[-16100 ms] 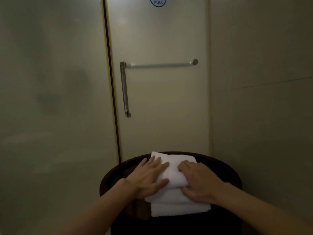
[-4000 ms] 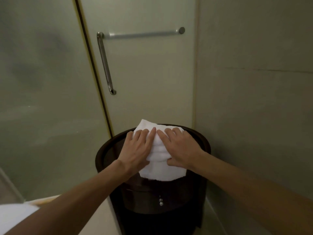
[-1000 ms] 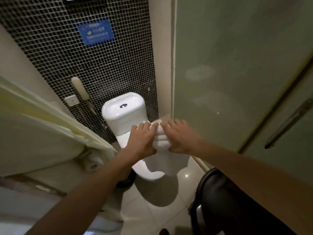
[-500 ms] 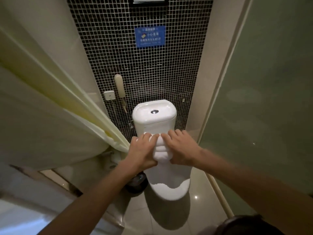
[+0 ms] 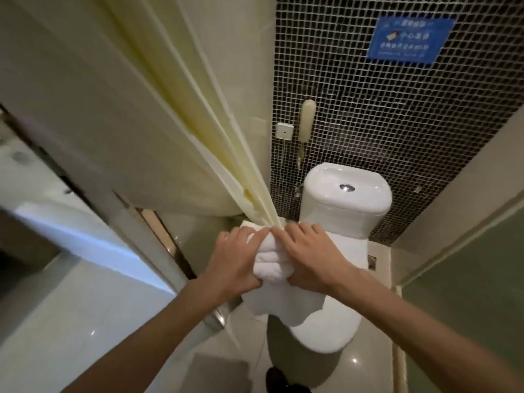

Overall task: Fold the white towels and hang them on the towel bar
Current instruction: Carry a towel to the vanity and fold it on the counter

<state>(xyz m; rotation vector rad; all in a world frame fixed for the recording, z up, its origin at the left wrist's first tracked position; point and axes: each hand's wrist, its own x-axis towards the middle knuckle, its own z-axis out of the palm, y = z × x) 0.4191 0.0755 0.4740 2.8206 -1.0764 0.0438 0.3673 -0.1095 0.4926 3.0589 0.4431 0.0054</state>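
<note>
Bathroom walls frame the scene, with a cream shower curtain (image 5: 175,109) in the upper left. At lower centre the left hand (image 5: 232,265) clasps one side of the folded white towels (image 5: 270,265) and the right hand (image 5: 309,259) clasps the other, holding them in the air before the toilet (image 5: 348,199). Folding looks done and carrying is the step in hand; no towel bar is visible, so the next move calls for finding it and draping the stack over it.
</note>
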